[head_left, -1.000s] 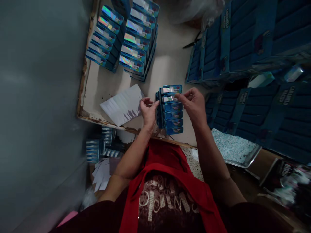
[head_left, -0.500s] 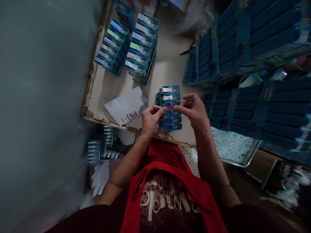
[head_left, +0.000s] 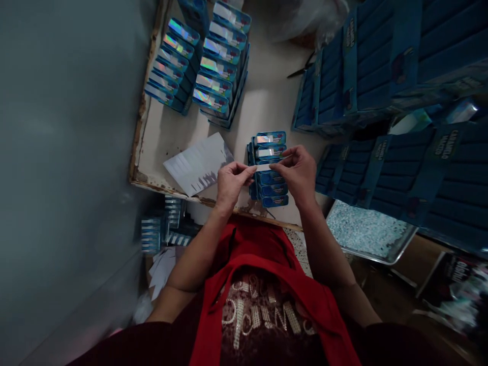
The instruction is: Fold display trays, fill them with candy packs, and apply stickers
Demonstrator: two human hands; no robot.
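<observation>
A short, shiny sticker strip (head_left: 263, 167) is stretched level between my two hands. My left hand (head_left: 231, 184) pinches its left end between thumb and forefinger. At the other end, my right hand (head_left: 300, 175) pinches it the same way. Right under the strip stands a row of small blue boxes (head_left: 273, 190). The two boxes farthest from me carry shiny strips on their tops; the nearer ones show bare blue tops. The strip and my fingers hide part of the middle boxes. Left of my left hand lies a silvery sticker sheet (head_left: 196, 161) with a jagged edge.
Rows of blue boxes with shiny strips (head_left: 218, 68) stand at the back left of the white table (head_left: 263, 96). Large stacks of blue cartons (head_left: 396, 66) fill the right. Dark scissors (head_left: 299, 70) lie near them. A metal tray (head_left: 396, 254) holds pale blue-white bits.
The strip's glint has turned from red to white. My right hand has shifted slightly left, and both hands still pinch the strip. The camera view has shifted a little.
</observation>
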